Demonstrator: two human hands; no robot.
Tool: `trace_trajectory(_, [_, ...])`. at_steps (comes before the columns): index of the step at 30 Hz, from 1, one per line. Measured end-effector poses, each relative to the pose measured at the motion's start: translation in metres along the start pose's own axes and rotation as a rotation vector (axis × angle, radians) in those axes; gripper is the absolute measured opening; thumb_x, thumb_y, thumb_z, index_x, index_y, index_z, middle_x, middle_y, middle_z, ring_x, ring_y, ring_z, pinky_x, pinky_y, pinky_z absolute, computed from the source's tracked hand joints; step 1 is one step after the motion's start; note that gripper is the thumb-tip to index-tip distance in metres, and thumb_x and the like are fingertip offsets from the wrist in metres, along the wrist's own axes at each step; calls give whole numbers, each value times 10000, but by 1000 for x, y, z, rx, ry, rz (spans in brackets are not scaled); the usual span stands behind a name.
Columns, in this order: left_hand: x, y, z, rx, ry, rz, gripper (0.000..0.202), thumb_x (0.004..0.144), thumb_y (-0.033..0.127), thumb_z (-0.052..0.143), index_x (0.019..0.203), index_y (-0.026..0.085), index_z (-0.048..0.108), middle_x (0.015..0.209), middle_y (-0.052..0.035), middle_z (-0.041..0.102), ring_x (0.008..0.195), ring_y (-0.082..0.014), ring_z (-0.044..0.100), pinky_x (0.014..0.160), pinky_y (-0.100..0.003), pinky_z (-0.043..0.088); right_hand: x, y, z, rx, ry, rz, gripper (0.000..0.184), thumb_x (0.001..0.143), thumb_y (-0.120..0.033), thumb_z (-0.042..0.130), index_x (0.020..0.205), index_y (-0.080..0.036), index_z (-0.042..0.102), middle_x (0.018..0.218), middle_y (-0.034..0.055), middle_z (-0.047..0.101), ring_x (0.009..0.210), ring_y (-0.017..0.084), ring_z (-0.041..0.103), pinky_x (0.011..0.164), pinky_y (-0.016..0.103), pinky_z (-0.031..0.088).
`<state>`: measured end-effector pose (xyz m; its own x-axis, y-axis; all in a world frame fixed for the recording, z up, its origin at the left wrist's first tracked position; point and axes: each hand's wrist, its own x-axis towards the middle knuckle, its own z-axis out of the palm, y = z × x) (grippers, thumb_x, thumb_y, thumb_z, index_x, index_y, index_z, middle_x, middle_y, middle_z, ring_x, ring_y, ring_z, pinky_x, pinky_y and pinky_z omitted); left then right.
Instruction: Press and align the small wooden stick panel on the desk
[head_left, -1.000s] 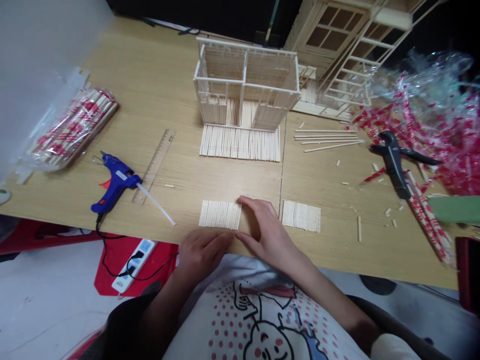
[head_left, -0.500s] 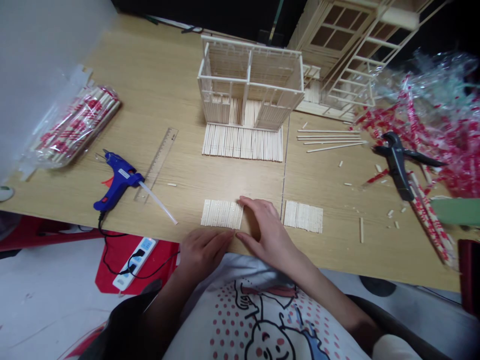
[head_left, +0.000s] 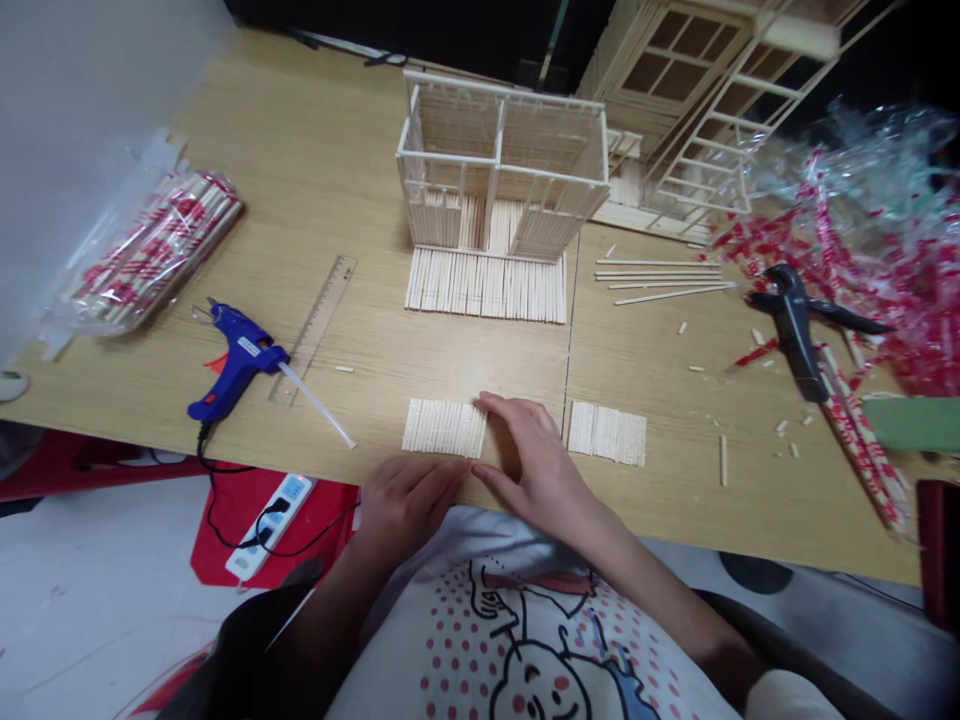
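Observation:
A small panel of glued pale sticks (head_left: 444, 427) lies near the table's front edge. My right hand (head_left: 534, 466) rests flat on the table, fingers stretched out, its fingertips touching the panel's right edge. My left hand (head_left: 405, 505) lies at the table edge just below the panel, fingers extended toward its lower side. A second small stick panel (head_left: 607, 433) lies right of my right hand. Farther back stands a stick-built house frame (head_left: 501, 165) with a larger stick panel (head_left: 486, 284) in front of it.
A blue glue gun (head_left: 236, 364) and a clear ruler (head_left: 315, 325) lie at left, beside a bag of wrapped chopsticks (head_left: 146, 250). Black cutters (head_left: 791, 328), loose sticks (head_left: 660, 280) and a pile of red-and-clear wrappers (head_left: 847, 230) fill the right. A power strip (head_left: 266, 515) lies on the floor.
Both hands stay in place by the small panel. The view has shifted slightly.

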<state>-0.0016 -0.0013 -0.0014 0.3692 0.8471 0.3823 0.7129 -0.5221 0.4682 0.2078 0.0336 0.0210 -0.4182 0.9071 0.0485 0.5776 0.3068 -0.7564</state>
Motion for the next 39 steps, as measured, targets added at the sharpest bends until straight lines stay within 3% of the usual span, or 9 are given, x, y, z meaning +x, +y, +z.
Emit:
trace_trajectory(24, [2, 0, -1, -16, 21, 13, 140, 897, 166, 663, 1014, 210, 725, 771, -6, 740, 676, -153, 683, 641, -277, 492, 2, -2, 1, -44, -20, 2, 686, 887, -266, 673, 1488, -246, 342, 1405, 116, 550, 1268, 307, 483, 1062, 535, 430])
trace_trajectory(30, [0, 1, -5, -135, 31, 25, 99, 883, 171, 673, 970, 195, 715, 714, -12, 708, 612, -144, 638, 610, -271, 471, 1, 1, 2, -44, 19, -45, 694, 892, -289, 673, 1496, -229, 337, 1460, 130, 502, 1339, 310, 443, 1101, 523, 399])
trace_trajectory(35, [-7, 2, -16, -209, 173, -146, 126, 830, 130, 704, 898, 211, 635, 672, 16, 651, 577, -133, 582, 581, -263, 460, -3, -2, 6, -117, 81, -45, 713, 877, -309, 685, 1497, -223, 344, 1438, 143, 494, 1335, 335, 435, 1110, 558, 374])
trace_trajectory(39, [-13, -5, -22, -92, 248, -301, 297, 835, 142, 697, 1106, 177, 581, 987, -87, 668, 920, -213, 648, 822, -349, 535, -9, -6, 10, -169, 110, -31, 750, 876, -327, 682, 1520, -221, 311, 1420, 152, 484, 1316, 349, 435, 1095, 581, 378])
